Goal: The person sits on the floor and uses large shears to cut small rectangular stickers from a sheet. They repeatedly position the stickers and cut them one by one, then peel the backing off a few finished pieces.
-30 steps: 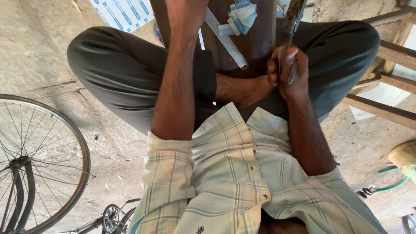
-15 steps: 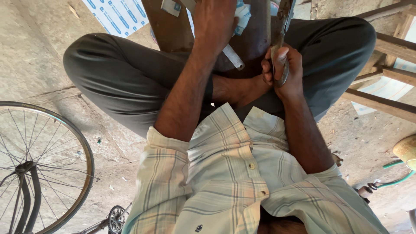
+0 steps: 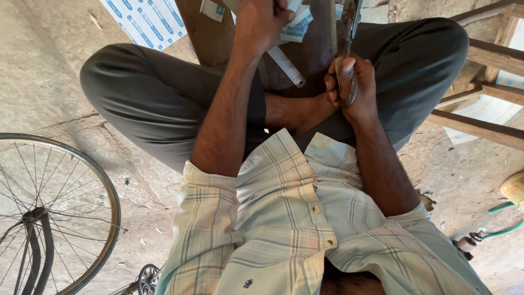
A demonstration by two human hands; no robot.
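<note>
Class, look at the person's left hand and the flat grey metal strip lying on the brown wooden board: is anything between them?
Nothing visible. The left hand rests directly over the flat grey metal strip on the brown wooden board. The right hand grips a metal tool handle alongside, apart from the strip.

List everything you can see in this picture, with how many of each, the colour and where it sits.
Dark wooden board: one, brown, across the lap.
Flat grey metal strip: one, on the board.
Metal shears: one, grey, in the right hand.
White-and-blue printed sheet: one, on the floor, top left.
Spoked bicycle wheel: one, dark rim, bottom left.
Wooden frame: one, brown, right side.
Green hose: one, lower right.
Left hand: on the board's things.
Right hand: gripping the shears' handles.
</note>
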